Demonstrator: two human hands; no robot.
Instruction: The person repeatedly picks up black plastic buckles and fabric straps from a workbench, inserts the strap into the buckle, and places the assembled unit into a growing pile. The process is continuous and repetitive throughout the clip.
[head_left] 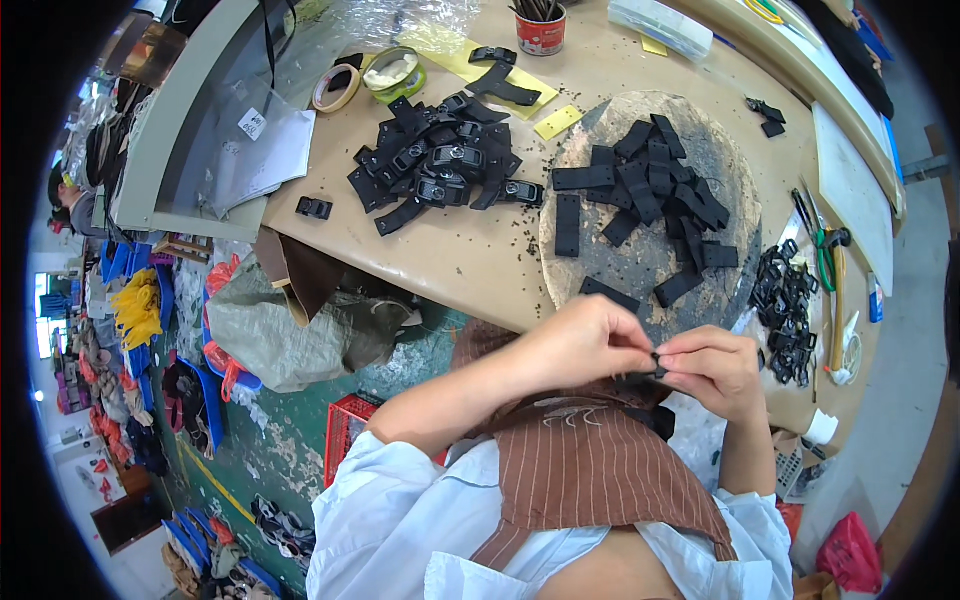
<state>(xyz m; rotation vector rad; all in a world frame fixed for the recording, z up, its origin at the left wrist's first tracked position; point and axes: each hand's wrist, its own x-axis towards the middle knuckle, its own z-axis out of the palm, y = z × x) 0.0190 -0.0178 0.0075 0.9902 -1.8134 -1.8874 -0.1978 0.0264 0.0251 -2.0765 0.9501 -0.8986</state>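
My left hand (606, 336) and my right hand (718, 370) meet in front of my apron, fingertips pinched together. Between them is a small black piece (658, 366), mostly covered by fingers; its kind is too small to make out. Just beyond, flat black strap pieces (640, 190) with small holes lie heaped on a round, worn block (590, 130). One black strap piece (608, 294) lies by the block's near edge, close to my left hand. To the right of my right hand is a pile of small black buckles (783, 310).
Black straps with buckles (440, 160) form a heap left of the block, with tiny dark bits scattered around. A hammer (838, 300) and green-handled scissors (826, 258) lie at the right. Farther back are a tape roll (336, 88), a green tin (394, 76) and a red can (541, 34).
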